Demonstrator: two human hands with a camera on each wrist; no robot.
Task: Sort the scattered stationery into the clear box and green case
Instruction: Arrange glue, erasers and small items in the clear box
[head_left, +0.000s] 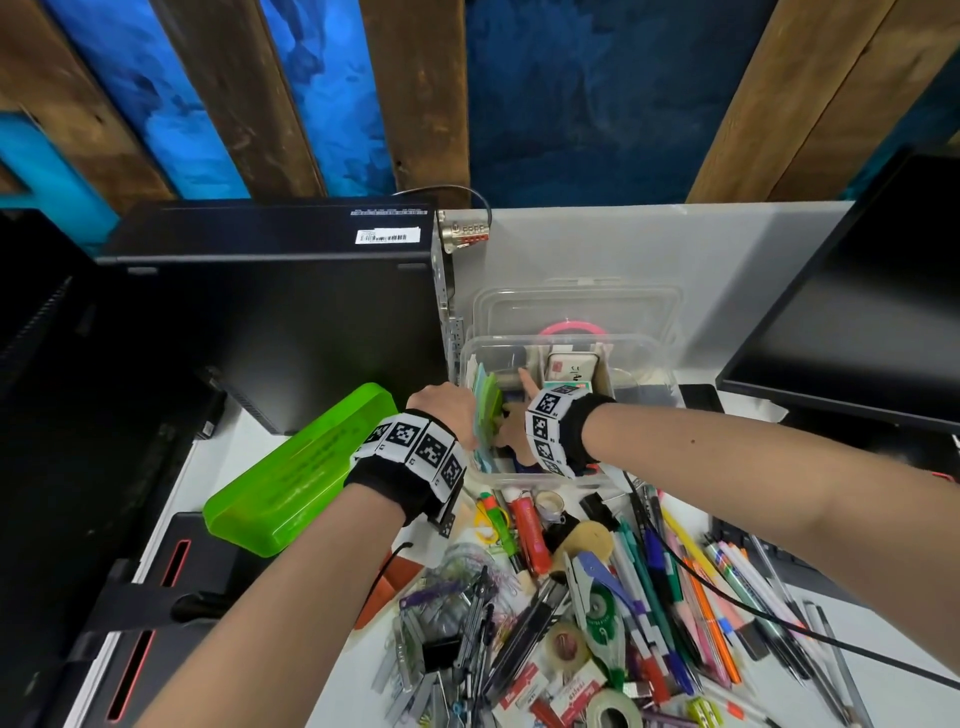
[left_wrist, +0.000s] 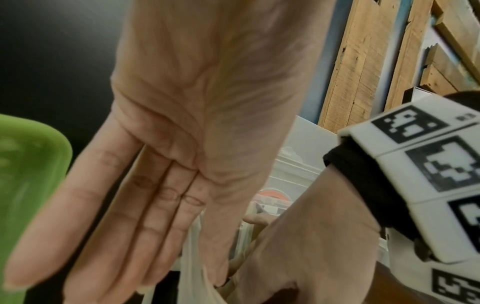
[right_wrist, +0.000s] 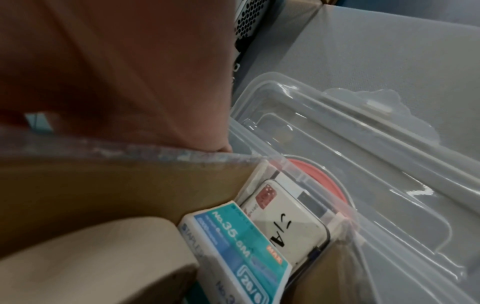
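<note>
A black computer tower (head_left: 291, 322) stands left of the clear box (head_left: 613, 348) on the worktop (head_left: 649, 244), pens (head_left: 691, 597) heaped nearer. The green case (head_left: 291, 478) lies beside the left hand (left_wrist: 145, 185), fingers (left_wrist: 85, 226) straight and together against the box's side. The right hand (head_left: 511, 423) reaches inside; its wrist view shows a staple packet (right_wrist: 239, 242), but whether it grips anything cannot be told.

The head camera looked from above, forward and down, at the white tabletop (head_left: 597, 249), with both forearms reaching away from it toward the clear box (head_left: 618, 345). The left wrist camera sat under the left hand (left_wrist: 161, 144), very near the palm, and looked along the straight fingers (left_wrist: 85, 226) toward the wooden wall. The right wrist camera was very close inside the clear box (right_wrist: 324, 185) and faced its far rim and the lid (right_wrist: 350, 144) behind it. All three views shared this box; the left wrist view also showed the right hand (left_wrist: 298, 257).
</note>
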